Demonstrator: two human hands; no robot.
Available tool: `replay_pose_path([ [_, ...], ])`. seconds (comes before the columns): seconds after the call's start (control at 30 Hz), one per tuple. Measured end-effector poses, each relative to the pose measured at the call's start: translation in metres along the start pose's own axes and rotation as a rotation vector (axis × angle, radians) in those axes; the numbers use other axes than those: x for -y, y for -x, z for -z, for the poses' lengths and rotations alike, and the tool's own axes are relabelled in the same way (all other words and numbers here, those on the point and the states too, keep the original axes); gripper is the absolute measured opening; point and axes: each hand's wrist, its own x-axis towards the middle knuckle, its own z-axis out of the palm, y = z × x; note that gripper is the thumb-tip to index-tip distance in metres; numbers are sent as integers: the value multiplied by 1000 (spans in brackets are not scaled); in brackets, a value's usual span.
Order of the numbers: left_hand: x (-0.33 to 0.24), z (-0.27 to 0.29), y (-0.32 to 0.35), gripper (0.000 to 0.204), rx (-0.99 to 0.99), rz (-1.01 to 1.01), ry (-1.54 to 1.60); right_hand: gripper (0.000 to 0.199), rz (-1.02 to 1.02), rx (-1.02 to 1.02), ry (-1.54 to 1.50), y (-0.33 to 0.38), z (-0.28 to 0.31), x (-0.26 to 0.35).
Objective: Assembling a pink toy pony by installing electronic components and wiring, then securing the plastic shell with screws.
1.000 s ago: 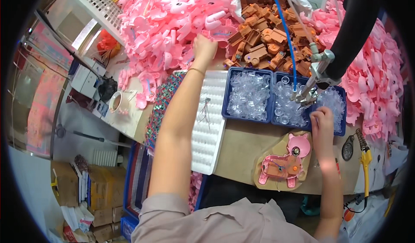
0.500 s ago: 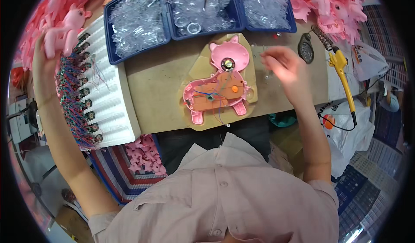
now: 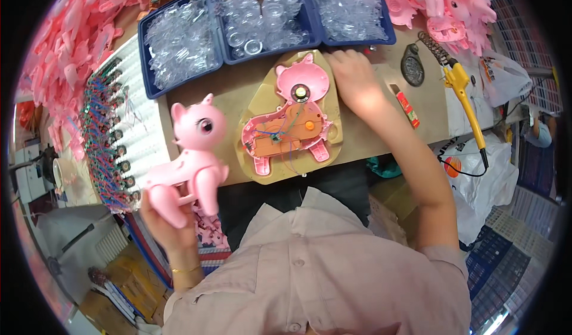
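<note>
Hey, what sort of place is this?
Most likely a toy-assembly workshop: there's a half-built pink toy animal with exposed wiring, blue bins of clear plastic pieces, and a yellow-handled tool that looks like a soldering iron.

This is a small toy workshop, by the look of it. Pink plastic shells (image 3: 74,43) lie heaped at the upper left of the frame, with more at the upper right. Along the top, blue trays (image 3: 189,80) are full of clear plastic pieces (image 3: 182,46). On the tabletop (image 3: 434,107), a pink toy half (image 3: 304,80) lies open in a shaped holder (image 3: 262,99), its wires showing. Bundled wires (image 3: 104,141) sit at the left, a yellow soldering iron (image 3: 465,96) at the right, and cardboard boxes (image 3: 140,278) at the lower left.
</note>
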Motion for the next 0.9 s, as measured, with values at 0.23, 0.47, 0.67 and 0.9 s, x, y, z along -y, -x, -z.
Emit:
replay_pose_path([
  [0.23, 29, 7, 10, 41, 57, -160, -734, 24, -214, -162, -288, 20, 32, -1],
  [0.47, -5, -33, 7, 45, 321, -821, -2145, 25, -859, -134, -1108, 80, 75, 23],
  [0.67, 12, -57, -12, 67, 604, -864, -2410, 34, -864, -110, -1393, 86, 80, 75],
  [0.9, -31, -53, -19, 69, 424, -416, -1476, 30, -555, -3, -686, 73, 81, 94],
])
